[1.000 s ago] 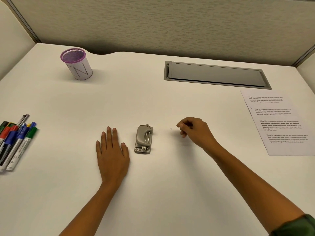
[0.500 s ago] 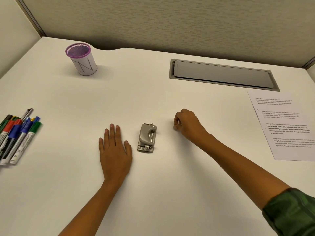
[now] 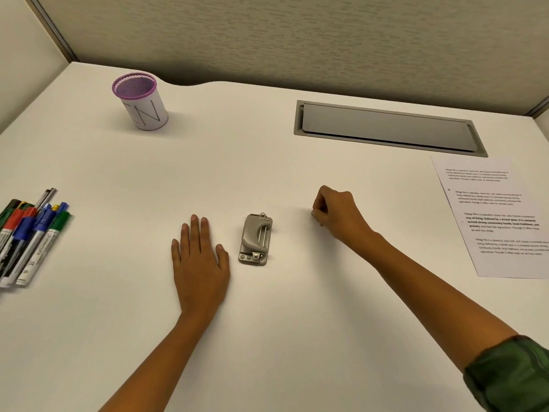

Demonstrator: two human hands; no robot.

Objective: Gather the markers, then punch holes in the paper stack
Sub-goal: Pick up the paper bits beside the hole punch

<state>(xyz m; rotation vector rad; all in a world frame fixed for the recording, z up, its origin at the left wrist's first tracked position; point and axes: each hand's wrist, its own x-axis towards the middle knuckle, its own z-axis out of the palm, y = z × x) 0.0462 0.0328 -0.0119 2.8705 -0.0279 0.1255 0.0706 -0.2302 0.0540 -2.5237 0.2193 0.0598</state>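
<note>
Between cubicle walls (image 3: 297,34), white desk (image 3: 267,162): left hand (image 3: 200,263) flat, right hand (image 3: 337,214) clenched.

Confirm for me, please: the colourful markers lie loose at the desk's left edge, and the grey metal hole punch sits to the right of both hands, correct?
Not quite. In the head view the grey metal hole punch sits between the hands: the flat left hand is on one side, the curled right hand on the other. The colourful markers do lie loose at the white desk's left edge.

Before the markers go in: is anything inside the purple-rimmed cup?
The cup stands upright at the desk's far left. Only purple mesh wall shows through its mouth, with nothing sticking above the rim. Its bottom is hidden from this angle. The markers lie loose on the desk.
</note>
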